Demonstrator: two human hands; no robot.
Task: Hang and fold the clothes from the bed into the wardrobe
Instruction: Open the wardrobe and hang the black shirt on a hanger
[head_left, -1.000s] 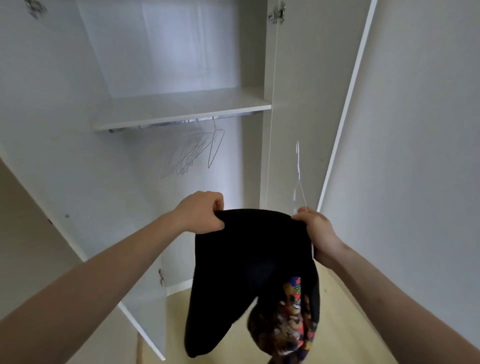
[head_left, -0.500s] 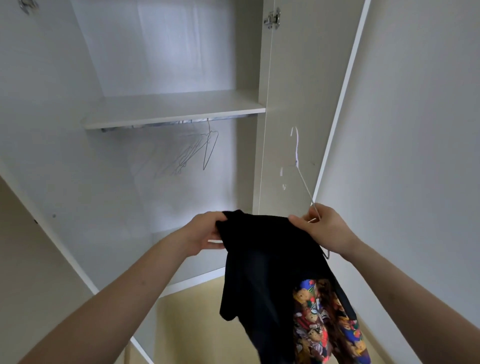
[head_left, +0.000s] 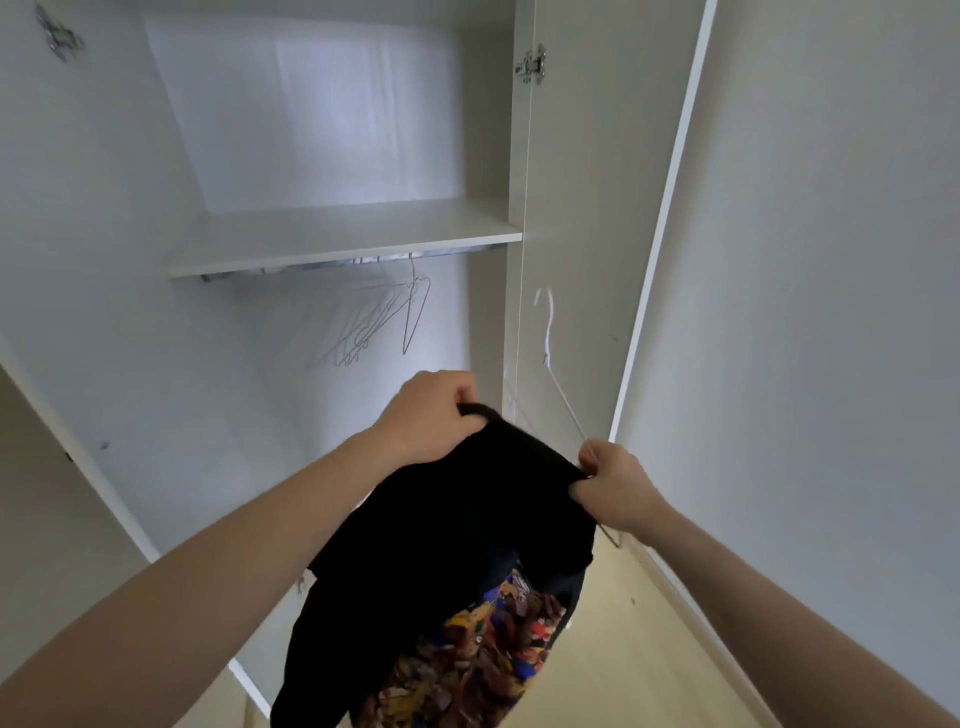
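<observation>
A black garment (head_left: 457, 530) with a colourful print at its lower part hangs between my hands in front of the open wardrobe. My left hand (head_left: 431, 415) grips its upper left edge. My right hand (head_left: 615, 483) pinches its upper right edge together with a thin white wire hanger (head_left: 558, 384), whose hook points upward. The hanger's lower part is hidden behind the cloth and my hand. Several empty wire hangers (head_left: 384, 317) hang from the rail (head_left: 332, 264) under the white shelf (head_left: 337, 239).
The wardrobe's open right door (head_left: 587, 208) stands just behind the held hanger, and the left door (head_left: 62, 312) angles out on the left. A grey wall (head_left: 831, 312) fills the right side. Pale wooden floor (head_left: 623, 649) shows below.
My left hand has risen and moved right with the garment's edge. The right hand dropped slightly, so the garment now slopes down to the right. The view tilted downward.
</observation>
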